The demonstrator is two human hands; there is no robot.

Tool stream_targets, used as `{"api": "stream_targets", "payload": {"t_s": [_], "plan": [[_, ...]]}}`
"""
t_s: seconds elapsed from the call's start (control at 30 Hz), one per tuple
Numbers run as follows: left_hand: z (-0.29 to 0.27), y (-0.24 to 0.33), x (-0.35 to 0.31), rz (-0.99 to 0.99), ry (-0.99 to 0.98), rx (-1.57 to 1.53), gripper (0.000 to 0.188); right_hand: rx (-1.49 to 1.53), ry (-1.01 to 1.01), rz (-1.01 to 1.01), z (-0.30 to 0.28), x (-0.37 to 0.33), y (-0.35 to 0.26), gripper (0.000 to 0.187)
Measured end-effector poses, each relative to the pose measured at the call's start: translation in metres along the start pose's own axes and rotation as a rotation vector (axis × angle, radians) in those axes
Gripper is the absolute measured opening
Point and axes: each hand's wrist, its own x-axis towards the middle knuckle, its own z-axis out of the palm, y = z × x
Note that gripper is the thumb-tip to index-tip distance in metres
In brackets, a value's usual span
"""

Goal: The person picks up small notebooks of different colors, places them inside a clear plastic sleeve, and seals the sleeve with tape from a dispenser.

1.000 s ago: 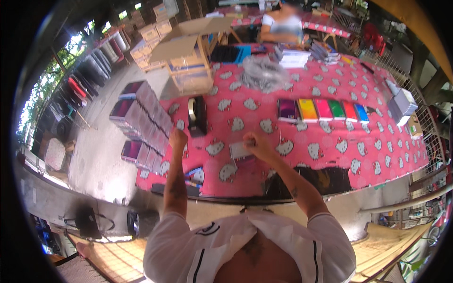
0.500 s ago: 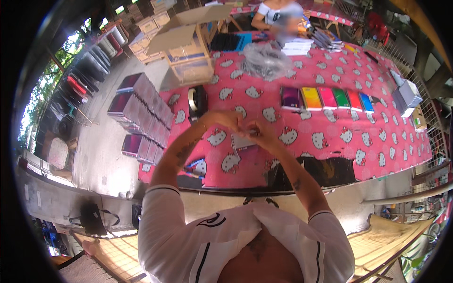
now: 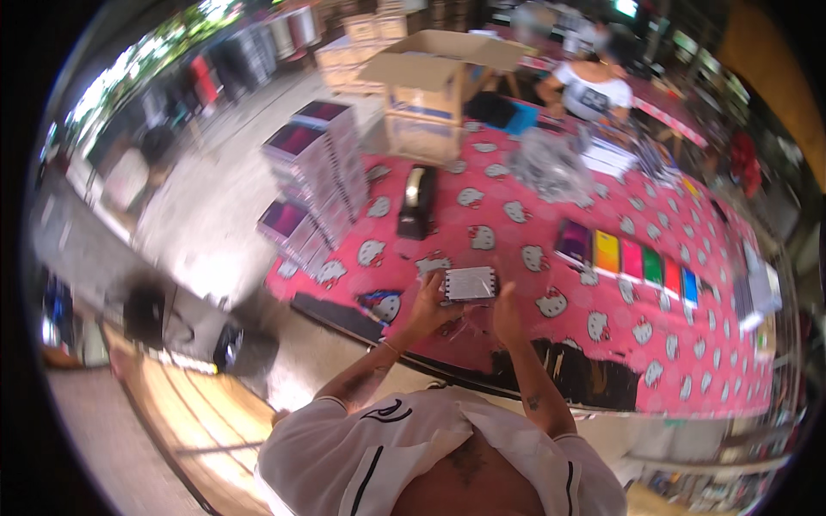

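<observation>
A small spiral-bound notebook pack (image 3: 471, 284), pale on top with dark loops along its two short sides, lies in front of me at the table's near part. It seems to be in clear plastic, some of which hangs toward me. My left hand (image 3: 430, 307) grips the pack at its left end. Beside the right end is my right hand (image 3: 508, 316), its fingers stretched out and nothing held in it. Just beyond the pack sits a black tape dispenser (image 3: 416, 204).
Tall stacks of purple-covered notebooks (image 3: 301, 176) rise at the left. Coloured notebooks (image 3: 631, 259) form a row at the right. Crumpled clear plastic (image 3: 551, 165) and an open cardboard box (image 3: 423, 112) stand farther back. A person (image 3: 592, 90) sits across the pink patterned table (image 3: 516, 236).
My view has turned, shifting the scene. My hands, earlier close together over the pack, have moved apart to its two ends. The pack's pale face now shows.
</observation>
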Motion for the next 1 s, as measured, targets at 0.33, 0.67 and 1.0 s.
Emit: {"api": "stream_targets", "payload": {"t_s": [0.33,0.67,1.0], "plan": [[-0.267,0.002,0.046,-0.384,0.911,-0.081,0.070,-1.242,-0.298,0.194,-0.029,-0.014,0.012,0.081],[-0.210,-0.061,0.056,-0.068,1.018,0.666,0.050,-1.437,-0.375,0.080,-0.028,-0.010,0.030,0.094],[-0.122,-0.083,-0.022,-0.061,-0.095,0.447,0.029,-1.516,-0.423,0.134,-0.040,-0.012,0.020,0.097]]}}
